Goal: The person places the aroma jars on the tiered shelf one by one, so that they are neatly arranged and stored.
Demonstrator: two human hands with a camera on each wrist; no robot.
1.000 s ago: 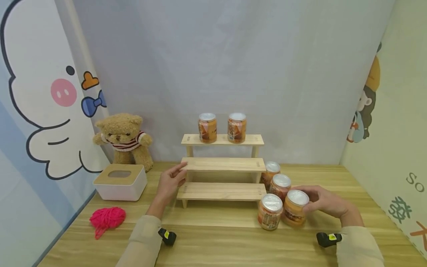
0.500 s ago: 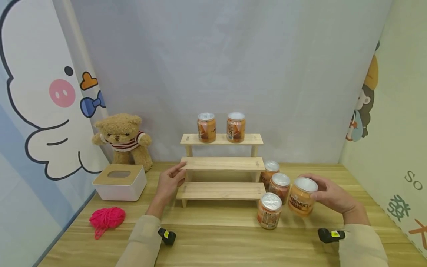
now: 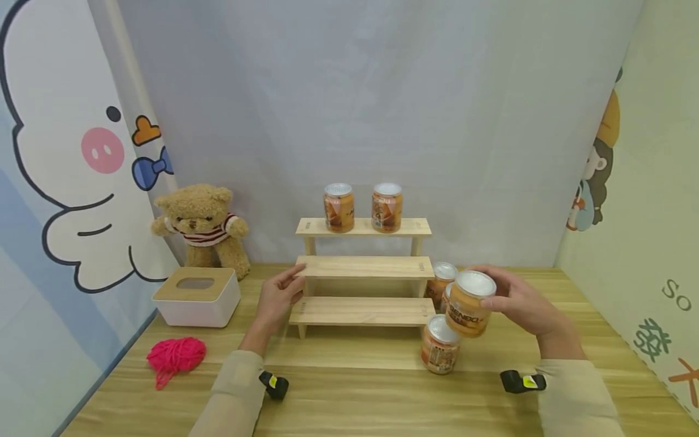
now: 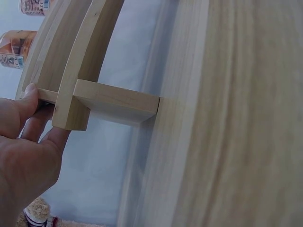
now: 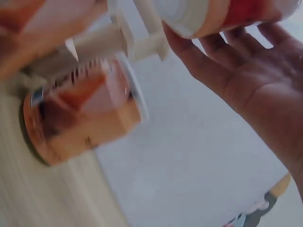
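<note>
My right hand (image 3: 521,303) grips an orange-labelled can (image 3: 467,308) with a silver lid, tilted and raised off the table. In the right wrist view its side shows as a cropped can (image 5: 236,12) above my fingers. Just below it a similar can (image 3: 440,349) stands on the table; more cans (image 3: 441,280) behind are partly hidden. My left hand (image 3: 277,303) holds the left end of a three-step wooden display rack (image 3: 363,311), thumb and fingers about its boards in the left wrist view. Two matching cans (image 3: 339,212) stand on the top step.
On the left are a teddy bear (image 3: 202,227), a white tissue box (image 3: 196,306) with a wooden lid, and a ball of pink yarn (image 3: 176,358). A grey curtain (image 3: 464,121) hangs behind the wooden table (image 3: 338,394), with printed panels at both sides.
My right hand has lifted the can from beside the others, first to the right, then up and leftward over the front can. The left hand stays on the rack.
</note>
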